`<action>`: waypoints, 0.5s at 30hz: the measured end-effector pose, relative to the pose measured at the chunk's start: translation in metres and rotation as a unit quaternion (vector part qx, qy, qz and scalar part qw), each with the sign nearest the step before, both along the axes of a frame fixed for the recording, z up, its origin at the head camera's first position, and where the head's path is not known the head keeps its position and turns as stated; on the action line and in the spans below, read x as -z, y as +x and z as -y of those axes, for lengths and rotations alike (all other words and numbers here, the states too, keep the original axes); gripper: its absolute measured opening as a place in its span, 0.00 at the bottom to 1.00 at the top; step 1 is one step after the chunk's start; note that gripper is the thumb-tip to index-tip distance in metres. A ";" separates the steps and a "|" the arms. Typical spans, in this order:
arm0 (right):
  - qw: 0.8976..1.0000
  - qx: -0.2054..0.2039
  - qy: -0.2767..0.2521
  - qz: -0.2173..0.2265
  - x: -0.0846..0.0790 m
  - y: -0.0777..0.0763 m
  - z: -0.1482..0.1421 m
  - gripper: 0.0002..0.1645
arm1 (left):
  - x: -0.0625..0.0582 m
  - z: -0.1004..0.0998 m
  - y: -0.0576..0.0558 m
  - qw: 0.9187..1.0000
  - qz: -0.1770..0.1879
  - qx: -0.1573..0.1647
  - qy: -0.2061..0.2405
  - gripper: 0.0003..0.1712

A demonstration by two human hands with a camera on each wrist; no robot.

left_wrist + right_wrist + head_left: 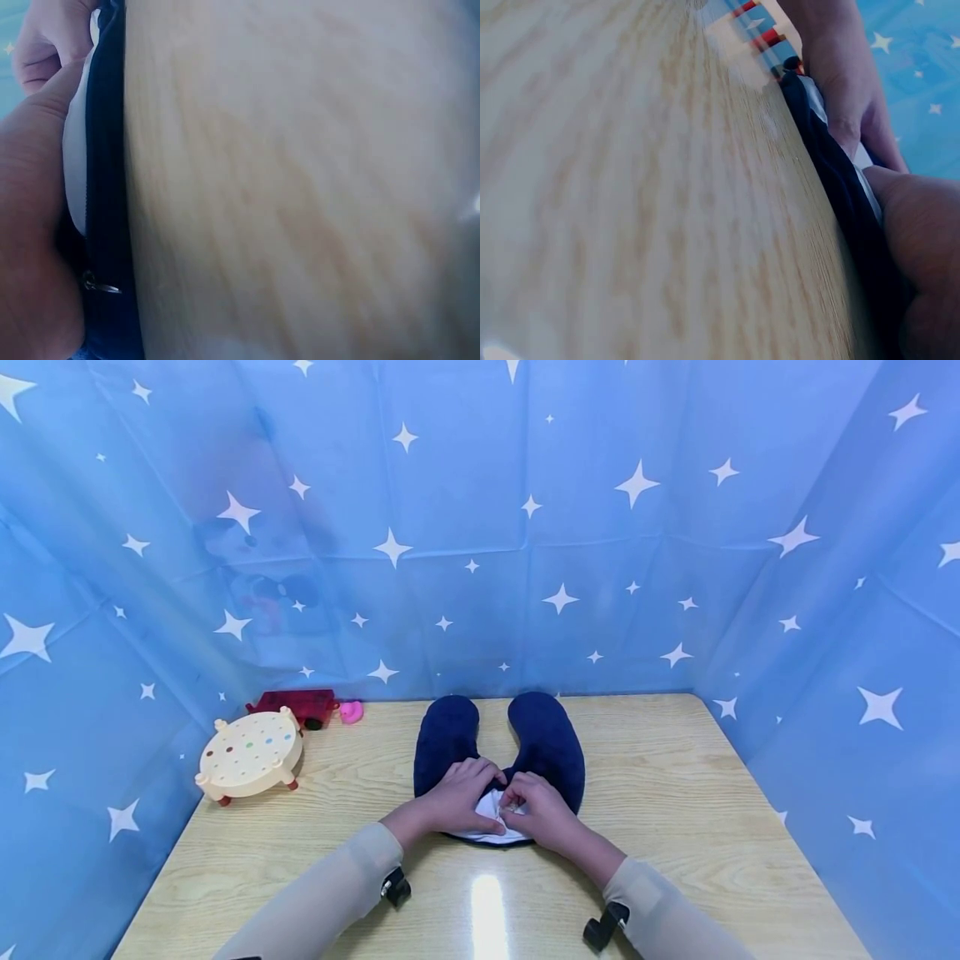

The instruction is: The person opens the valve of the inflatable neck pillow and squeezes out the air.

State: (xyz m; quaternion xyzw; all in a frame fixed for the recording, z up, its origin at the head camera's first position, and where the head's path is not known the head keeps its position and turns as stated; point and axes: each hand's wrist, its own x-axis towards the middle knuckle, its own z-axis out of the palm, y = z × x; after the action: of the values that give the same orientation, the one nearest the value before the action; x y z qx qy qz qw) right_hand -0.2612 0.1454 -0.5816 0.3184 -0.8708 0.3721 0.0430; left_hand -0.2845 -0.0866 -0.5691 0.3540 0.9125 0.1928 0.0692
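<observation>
A navy U-shaped neck pillow (551, 735) lies on the table, its two arms pointing away from me. At its near curve the cover is unzipped, and a white inner lining (489, 805) shows in the gap. The metal zipper pull (103, 286) sits at one end of the opening in the left wrist view. My left hand (461, 797) rests over the left side of the opening, fingers extended on the pillow and thumb against the white lining. With curled fingers, my right hand (542, 810) pinches the white lining at the opening; its fingertips are partly hidden.
On the left of the wooden table (675, 827) stands a round cream pegboard stool (251, 752) with short legs. Behind it are a dark red toy vehicle (300, 703) and a pink toy duck (351, 712). A blue star-patterned curtain (480, 527) surrounds the table.
</observation>
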 end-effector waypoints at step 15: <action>1.000 0.004 0.001 -0.006 0.000 0.000 0.001 0.10 | 0.001 0.000 0.000 1.000 0.002 0.000 -0.005 0.42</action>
State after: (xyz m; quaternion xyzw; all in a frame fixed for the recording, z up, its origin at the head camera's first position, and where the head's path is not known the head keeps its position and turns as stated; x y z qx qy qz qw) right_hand -0.2614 0.1445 -0.5817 0.3170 -0.8723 0.3689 0.0496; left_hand -0.2845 -0.0863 -0.5701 0.3533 0.9133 0.1891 0.0727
